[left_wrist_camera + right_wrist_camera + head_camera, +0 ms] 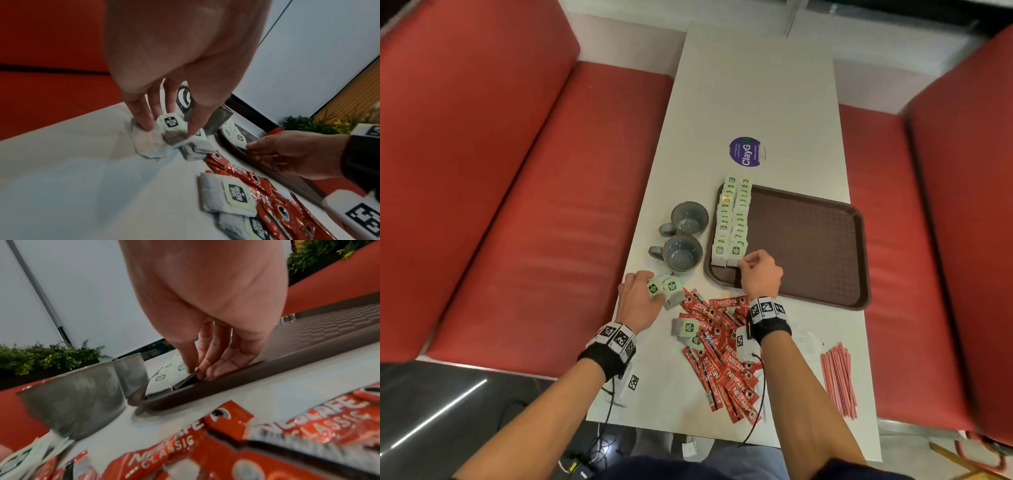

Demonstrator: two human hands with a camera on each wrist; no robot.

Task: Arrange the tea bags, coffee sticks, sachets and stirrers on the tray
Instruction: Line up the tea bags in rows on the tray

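Now | tea bags [665,288] under left hand [636,298] (table) | right hand [759,274] at tray [811,240]

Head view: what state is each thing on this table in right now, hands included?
Brown plastic tray: flat on table, mostly bare.
Two rows of green-tagged tea bags: overlapped along tray's left edge.
Loose tea bags: on table, under left hand.
Red coffee sticks: heaped off tray.
Red-striped stirrers: bundled off tray.
Two grey mugs: upright, empty.
Left hand: gripping loose bags.
Right hand: pinching row's nearest bag.

Even indoor light, soft shadows, wide-angle bending at edges, wrist views dimmer with motion blur
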